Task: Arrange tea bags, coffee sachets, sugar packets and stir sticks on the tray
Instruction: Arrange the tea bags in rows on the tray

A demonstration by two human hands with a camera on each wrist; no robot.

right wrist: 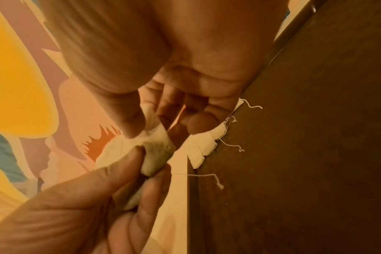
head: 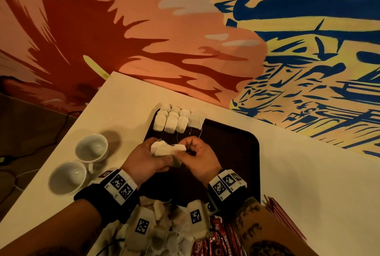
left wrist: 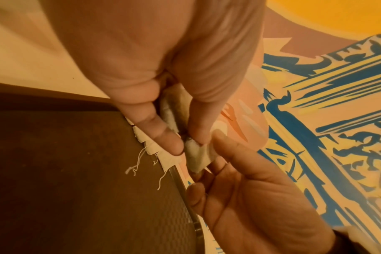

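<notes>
A dark brown tray point(head: 236, 149) lies on the pale table. White tea bags point(head: 176, 121) stand in neat rows at its far left corner, strings trailing toward me. Above the tray's left half, my left hand point(head: 156, 154) grips a small bunch of tea bags point(head: 164, 150). My right hand point(head: 191, 152) pinches the end of one bag of that bunch between thumb and fingers. The left wrist view shows my left fingers point(left wrist: 170, 142) curled round a tea bag point(left wrist: 196, 156). In the right wrist view that tea bag point(right wrist: 157, 144) sits under my right thumb, beside the rows of tea bags point(right wrist: 203, 147).
Two empty white cups point(head: 91, 150) point(head: 67, 176) stand left of the tray. A loose heap of tea bags point(head: 164, 225) and red coffee sachets point(head: 216, 241) lie near the front edge, with thin red sticks point(head: 283, 218) to their right. A painted wall runs behind the table.
</notes>
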